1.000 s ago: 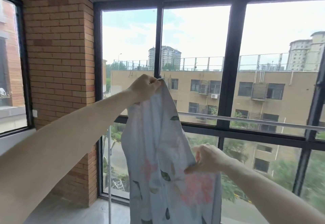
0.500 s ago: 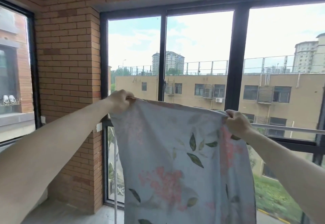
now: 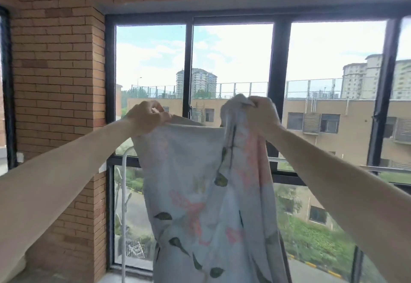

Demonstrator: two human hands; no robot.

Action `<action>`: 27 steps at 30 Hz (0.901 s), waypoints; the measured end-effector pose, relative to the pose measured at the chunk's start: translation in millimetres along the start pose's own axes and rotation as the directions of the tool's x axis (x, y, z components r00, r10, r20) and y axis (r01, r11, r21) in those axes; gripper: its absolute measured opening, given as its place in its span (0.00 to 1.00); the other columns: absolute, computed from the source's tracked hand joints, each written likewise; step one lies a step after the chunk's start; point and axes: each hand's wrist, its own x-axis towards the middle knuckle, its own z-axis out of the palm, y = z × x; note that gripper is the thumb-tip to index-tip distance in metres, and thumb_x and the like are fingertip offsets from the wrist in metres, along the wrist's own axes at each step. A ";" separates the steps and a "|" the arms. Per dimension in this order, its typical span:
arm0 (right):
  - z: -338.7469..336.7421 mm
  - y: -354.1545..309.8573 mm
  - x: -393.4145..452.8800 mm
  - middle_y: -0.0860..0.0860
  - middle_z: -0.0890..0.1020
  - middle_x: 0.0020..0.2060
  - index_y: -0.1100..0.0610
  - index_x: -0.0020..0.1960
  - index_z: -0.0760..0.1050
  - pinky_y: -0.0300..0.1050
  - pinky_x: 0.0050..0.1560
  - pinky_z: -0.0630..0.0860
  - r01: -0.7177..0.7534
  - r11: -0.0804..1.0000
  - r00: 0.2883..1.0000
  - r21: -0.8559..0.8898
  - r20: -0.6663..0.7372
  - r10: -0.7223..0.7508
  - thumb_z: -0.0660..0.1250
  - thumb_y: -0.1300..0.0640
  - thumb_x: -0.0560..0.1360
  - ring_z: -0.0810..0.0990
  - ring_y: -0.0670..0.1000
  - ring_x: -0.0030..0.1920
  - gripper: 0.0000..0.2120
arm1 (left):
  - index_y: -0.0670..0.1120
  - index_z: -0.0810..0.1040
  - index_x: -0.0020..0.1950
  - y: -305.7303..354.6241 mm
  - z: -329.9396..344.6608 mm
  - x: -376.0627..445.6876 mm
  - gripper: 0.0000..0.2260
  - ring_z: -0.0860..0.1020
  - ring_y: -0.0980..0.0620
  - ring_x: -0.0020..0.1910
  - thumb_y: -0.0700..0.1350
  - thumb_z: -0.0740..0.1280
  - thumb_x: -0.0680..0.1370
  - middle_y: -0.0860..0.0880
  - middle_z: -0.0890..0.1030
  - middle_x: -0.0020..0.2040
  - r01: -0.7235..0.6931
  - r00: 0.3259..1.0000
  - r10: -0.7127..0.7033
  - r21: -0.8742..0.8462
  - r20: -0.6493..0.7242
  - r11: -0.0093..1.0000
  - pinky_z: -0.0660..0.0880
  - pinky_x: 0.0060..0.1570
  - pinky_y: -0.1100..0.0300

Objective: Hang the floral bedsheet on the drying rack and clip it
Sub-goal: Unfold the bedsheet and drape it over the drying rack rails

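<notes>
A brick wall frames a wide black-framed window ahead of us, with tan buildings and pale towers beyond the glass. We count one floral bedsheet, one drying rack and two hands. Our left hand pinches the sheet's upper edge with curled fingers, and our right hand grips a bunched gather of the same edge, its fingers closed round the cloth. The short stretch of hem between them runs nearly level, and the rest of the sheet hangs straight down in front of the window, with pink blossoms and dark green leaves on a pale ground. The rack shows as a white upright tube curving at its top just left of the sheet, and a pale horizontal bar crosses behind our right forearm; the sheet is held in front of them and above the bar, not yet laid over it. Compared with half a second ago, our hands have drawn much closer together and risen, and the cloth, then spread wide and flat, now hangs narrower with folds gathered under the right hand.
</notes>
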 end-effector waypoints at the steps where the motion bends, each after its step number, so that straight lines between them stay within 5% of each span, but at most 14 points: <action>1: -7.4 3.9 4.6 0.44 0.68 0.21 0.55 0.30 0.70 0.33 0.23 0.62 -0.023 1.000 0.998 0.003 -0.052 0.023 0.61 0.65 0.78 0.66 0.40 0.22 0.18 | 0.51 0.76 0.60 6.9 -0.3 -2.2 0.12 0.79 0.50 0.38 0.57 0.67 0.81 0.49 0.81 0.54 -0.029 0.999 0.030 -0.027 0.012 0.999 0.75 0.36 0.57; 5: -9.0 13.0 0.9 0.53 0.77 0.30 0.63 0.42 0.82 0.38 0.27 0.66 -0.016 0.993 0.992 -0.120 0.122 0.031 0.61 0.62 0.79 0.72 0.48 0.29 0.13 | 0.57 0.73 0.64 35.2 5.5 -16.3 0.20 0.75 0.52 0.33 0.62 0.71 0.77 0.49 0.79 0.44 -0.149 0.979 0.159 -0.083 0.127 0.985 0.72 0.34 0.57; 11: 7.8 10.5 -10.8 0.64 0.79 0.33 0.60 0.44 0.85 0.47 0.33 0.67 0.007 0.999 0.990 -0.035 0.137 -0.002 0.64 0.61 0.77 0.73 0.52 0.33 0.11 | 0.59 0.70 0.74 73.2 56.9 -23.8 0.41 0.77 0.55 0.57 0.70 0.78 0.65 0.56 0.77 0.59 -0.339 0.922 0.306 0.114 0.236 0.934 0.72 0.54 0.57; 15: 4.2 7.3 -12.9 0.63 0.81 0.33 0.55 0.40 0.85 0.46 0.34 0.69 0.033 0.999 0.993 -0.015 0.110 -0.031 0.66 0.59 0.76 0.74 0.51 0.32 0.10 | 0.56 0.81 0.66 74.4 82.9 -11.4 0.31 0.79 0.56 0.61 0.68 0.78 0.67 0.61 0.80 0.63 -0.292 0.898 0.276 -0.004 0.342 0.956 0.76 0.66 0.50; 19: -10.4 27.2 -13.4 0.51 0.67 0.25 0.58 0.30 0.76 0.42 0.30 0.62 0.047 0.998 0.996 -0.051 0.074 -0.043 0.68 0.59 0.76 0.64 0.49 0.28 0.16 | 0.51 0.85 0.51 66.7 85.5 -2.1 0.10 0.84 0.54 0.52 0.56 0.76 0.76 0.56 0.86 0.50 -0.288 0.863 0.311 -0.117 0.397 0.950 0.81 0.58 0.49; 22: -25.2 52.6 -15.0 0.46 0.67 0.20 0.55 0.27 0.74 0.39 0.26 0.62 0.041 0.994 0.991 -0.102 0.131 -0.027 0.72 0.54 0.77 0.63 0.48 0.24 0.21 | 0.49 0.73 0.35 62.5 69.3 1.1 0.18 0.71 0.52 0.33 0.56 0.72 0.79 0.53 0.73 0.32 -0.307 0.886 0.332 -0.127 0.323 0.943 0.68 0.37 0.58; 27: -26.5 78.9 -30.7 0.48 0.69 0.20 0.55 0.26 0.71 0.39 0.23 0.68 -0.063 0.980 0.963 -0.188 0.246 0.109 0.71 0.36 0.75 0.67 0.50 0.19 0.29 | 0.49 0.65 0.32 65.9 58.2 1.1 0.23 0.64 0.54 0.29 0.55 0.71 0.80 0.53 0.65 0.30 -0.405 0.897 0.393 0.023 0.200 0.914 0.63 0.34 0.58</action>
